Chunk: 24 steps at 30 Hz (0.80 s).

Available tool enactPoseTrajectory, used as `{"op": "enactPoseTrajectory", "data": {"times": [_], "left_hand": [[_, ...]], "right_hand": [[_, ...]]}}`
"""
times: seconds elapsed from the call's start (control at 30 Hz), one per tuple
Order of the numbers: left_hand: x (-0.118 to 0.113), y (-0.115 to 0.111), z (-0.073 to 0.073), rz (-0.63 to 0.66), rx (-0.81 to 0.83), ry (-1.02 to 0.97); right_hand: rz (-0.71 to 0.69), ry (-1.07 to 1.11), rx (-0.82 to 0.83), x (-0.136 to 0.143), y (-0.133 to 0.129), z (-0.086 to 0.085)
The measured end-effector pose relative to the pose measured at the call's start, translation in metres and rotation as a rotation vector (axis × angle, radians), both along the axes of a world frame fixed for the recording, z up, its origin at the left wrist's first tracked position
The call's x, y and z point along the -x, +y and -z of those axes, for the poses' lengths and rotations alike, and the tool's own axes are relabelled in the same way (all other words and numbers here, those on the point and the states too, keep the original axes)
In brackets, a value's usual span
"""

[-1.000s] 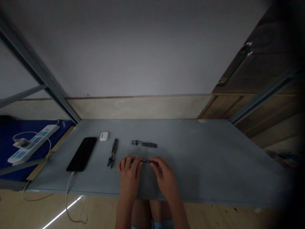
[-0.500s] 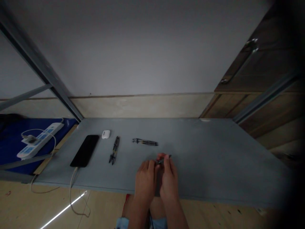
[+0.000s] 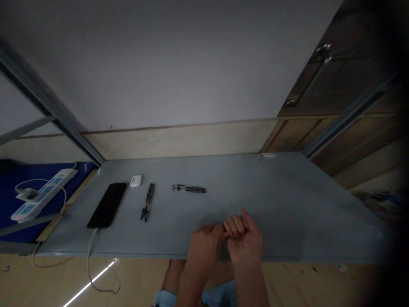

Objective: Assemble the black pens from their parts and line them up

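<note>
Over the front part of the grey table (image 3: pixel 287 204), my left hand (image 3: pixel 206 247) and my right hand (image 3: pixel 244 238) meet at the fingertips. Both are closed, fingers curled; whatever they hold is hidden by the fingers. Beyond them lies a pair of dark pens (image 3: pixel 189 189), side by side and roughly level. Further left, another pair of dark pens (image 3: pixel 147 202) points away from me, their near ends slightly apart.
A black phone (image 3: pixel 107 205) with a white cable lies at the table's left, near a white earphone case (image 3: pixel 136 181). Beyond the left edge, a white power strip (image 3: pixel 44 195) rests on a blue surface. Metal posts rise at both back corners.
My right hand has turned palm-up with its fingers curled, and the small dark item seen between my hands is now out of sight. The whole view has shifted slightly.
</note>
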State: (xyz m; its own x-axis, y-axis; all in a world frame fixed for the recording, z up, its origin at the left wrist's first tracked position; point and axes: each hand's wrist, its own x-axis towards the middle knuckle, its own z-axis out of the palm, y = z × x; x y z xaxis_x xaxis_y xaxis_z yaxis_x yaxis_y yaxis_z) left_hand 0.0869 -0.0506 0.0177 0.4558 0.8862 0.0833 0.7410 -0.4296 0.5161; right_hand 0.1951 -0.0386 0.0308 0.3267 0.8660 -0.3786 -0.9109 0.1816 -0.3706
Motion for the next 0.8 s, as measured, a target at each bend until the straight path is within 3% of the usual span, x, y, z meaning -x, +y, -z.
{"op": "enactPoseTrajectory", "data": {"times": [0.23, 0.4, 0.53, 0.8], "left_hand": [[0.002, -0.001, -0.005, 0.028, 0.053, -0.069], [0.004, -0.001, -0.004, -0.021, 0.027, -0.067], [0.006, -0.002, -0.002, 0.014, 0.072, -0.067], [0.009, -0.003, -0.006, 0.111, 0.283, -0.331]], "right_hand": [[-0.048, 0.017, -0.031, -0.003, -0.002, -0.008], [0.009, 0.019, -0.042, 0.002, -0.001, -0.012], [-0.01, 0.031, -0.031, 0.004, -0.004, -0.016], [-0.07, -0.006, 0.032, 0.0, -0.008, -0.021]]}}
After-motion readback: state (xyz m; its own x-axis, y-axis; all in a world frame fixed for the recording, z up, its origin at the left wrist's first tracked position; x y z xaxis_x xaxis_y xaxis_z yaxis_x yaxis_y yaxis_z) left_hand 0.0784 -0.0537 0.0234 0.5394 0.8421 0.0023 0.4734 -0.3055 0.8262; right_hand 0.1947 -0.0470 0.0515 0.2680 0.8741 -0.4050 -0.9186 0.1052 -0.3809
